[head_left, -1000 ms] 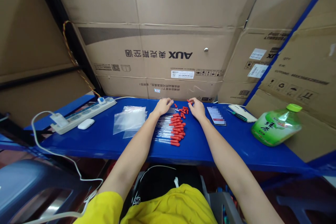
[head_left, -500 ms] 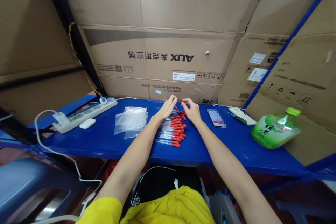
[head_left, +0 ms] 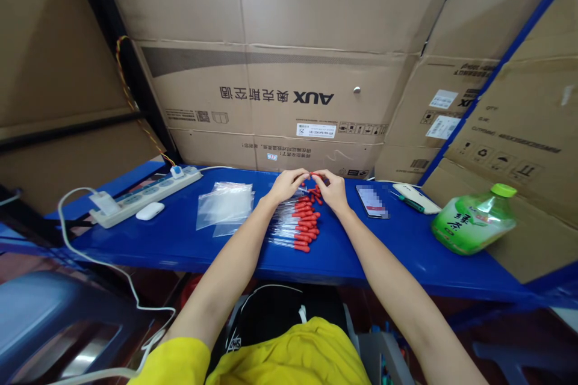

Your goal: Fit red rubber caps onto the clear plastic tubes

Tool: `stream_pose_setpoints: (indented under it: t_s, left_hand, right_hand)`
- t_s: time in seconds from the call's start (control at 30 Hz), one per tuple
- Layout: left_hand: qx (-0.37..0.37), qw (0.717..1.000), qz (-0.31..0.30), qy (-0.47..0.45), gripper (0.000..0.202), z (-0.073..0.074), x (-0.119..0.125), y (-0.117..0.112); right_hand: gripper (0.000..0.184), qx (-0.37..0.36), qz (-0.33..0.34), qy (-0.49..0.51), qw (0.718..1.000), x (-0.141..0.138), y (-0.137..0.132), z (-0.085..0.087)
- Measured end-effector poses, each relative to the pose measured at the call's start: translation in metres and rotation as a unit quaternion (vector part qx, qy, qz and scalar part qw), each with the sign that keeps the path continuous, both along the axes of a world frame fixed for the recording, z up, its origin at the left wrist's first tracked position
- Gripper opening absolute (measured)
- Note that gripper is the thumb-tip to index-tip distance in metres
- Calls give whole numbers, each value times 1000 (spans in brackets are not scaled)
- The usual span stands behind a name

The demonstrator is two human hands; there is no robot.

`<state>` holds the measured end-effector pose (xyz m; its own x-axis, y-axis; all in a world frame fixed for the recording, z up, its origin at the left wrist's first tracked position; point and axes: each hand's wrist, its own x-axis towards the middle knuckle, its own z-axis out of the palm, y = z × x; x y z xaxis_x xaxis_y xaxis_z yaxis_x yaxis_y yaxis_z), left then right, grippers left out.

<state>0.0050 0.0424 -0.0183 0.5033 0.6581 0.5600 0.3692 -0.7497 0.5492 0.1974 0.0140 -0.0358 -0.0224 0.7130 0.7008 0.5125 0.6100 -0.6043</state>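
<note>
My left hand [head_left: 289, 184] is closed in a pinch above the far end of the pile, on what looks like a clear dropper tube, mostly hidden by the fingers. Close beside it, my right hand [head_left: 332, 187] pinches a red rubber bulb [head_left: 312, 175] between thumb and fingertips. The fingertips of both hands nearly meet. Below them lie several droppers [head_left: 304, 222], clear thin tubes pointing left and red bulbs on the right, roughly in a row. A few loose red bulbs [head_left: 316, 192] lie by my right hand.
Clear plastic bags [head_left: 226, 207] lie left of the droppers. Further left are a power strip [head_left: 147, 195] and a white earphone case [head_left: 150, 211]. To the right are a phone [head_left: 372, 201], a green-handled tool [head_left: 412, 203] and a green tea bottle [head_left: 474, 222]. Cardboard [head_left: 271, 72] walls the back.
My hands have come closer together, so the red bulb in my right fingers now meets my left fingertips. The droppers on the table lie as before.
</note>
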Motion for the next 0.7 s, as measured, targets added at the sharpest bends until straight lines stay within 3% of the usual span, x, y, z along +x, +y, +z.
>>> stream_pose_setpoints:
  t_s: [0.2,0.33,0.7]
  left_hand:
    - [3,1000,-4,1,44,4,0,-1]
    - [21,999,24,21,44,5,1,-3]
    - [51,991,59,107,41,5,-2,1]
  right_hand:
    - [32,-24,20,53,998,0,3,-2]
    - [31,-24,32,69,997,1,5,-2]
    - [29,-26,39,19,999,9,3,4]
